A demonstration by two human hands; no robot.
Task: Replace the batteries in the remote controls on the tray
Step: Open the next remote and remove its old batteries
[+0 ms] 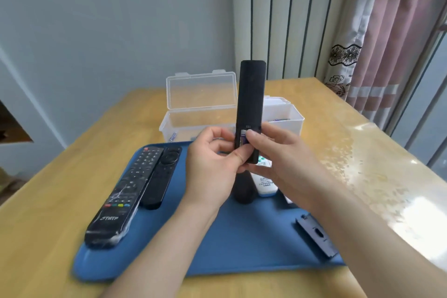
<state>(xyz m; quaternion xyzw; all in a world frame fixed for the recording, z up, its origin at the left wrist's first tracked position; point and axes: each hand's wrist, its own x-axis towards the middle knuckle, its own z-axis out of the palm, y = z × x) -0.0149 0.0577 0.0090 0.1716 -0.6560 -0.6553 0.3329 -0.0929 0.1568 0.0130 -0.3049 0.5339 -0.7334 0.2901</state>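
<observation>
I hold a slim black remote (251, 94) upright above the blue tray (242, 237), its back toward me and its battery compartment uncovered. My left hand (212, 162) grips the remote's lower end. My right hand (273, 152) also closes around it, its thumb pressing on a purple battery (242, 139) lying in the compartment. On the tray's left lie a black button remote in plastic wrap (121, 196) and a plain black remote (160, 176). A white remote (264, 182) and another black one (244, 193) lie under my hands.
Two clear plastic boxes stand behind the tray: one with its lid up (200, 104), one to the right (285, 113), each with batteries inside. A grey battery cover (316, 234) lies at the tray's right edge. The wooden table (350, 152) has glare on its right side.
</observation>
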